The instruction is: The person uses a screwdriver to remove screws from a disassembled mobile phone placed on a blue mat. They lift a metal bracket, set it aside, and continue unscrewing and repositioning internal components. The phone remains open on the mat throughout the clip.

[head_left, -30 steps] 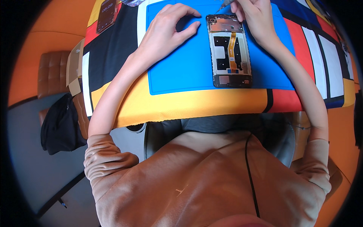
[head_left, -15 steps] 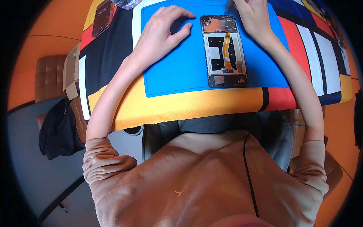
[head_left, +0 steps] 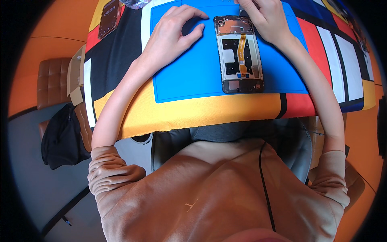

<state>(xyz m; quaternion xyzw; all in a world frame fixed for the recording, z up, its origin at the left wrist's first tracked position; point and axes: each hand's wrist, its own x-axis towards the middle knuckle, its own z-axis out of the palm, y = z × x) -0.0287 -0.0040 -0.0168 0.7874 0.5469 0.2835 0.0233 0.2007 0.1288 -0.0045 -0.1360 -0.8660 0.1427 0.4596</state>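
Observation:
An opened smartphone lies on a blue work mat, its inner side up. An orange flex ribbon runs down its middle over a black and white bay. Just left of the phone, my left hand rests on the mat, thumb and fingers apart, with nothing in it. My right hand is over the phone's top right corner, its fingers closed in a pinch. A small greyish piece shows under those fingertips, too hidden to name. Part of this hand is cut off by the picture's upper edge.
Another phone with a lit screen lies at the far left, beside a clear plastic object. A colour-blocked cloth covers the table. To the left are a cardboard box, a brown chair and a black garment.
My right hand has moved slightly left, nearer to the phone's top edge, its fingers still pinched. My left hand and the phone have stayed in place.

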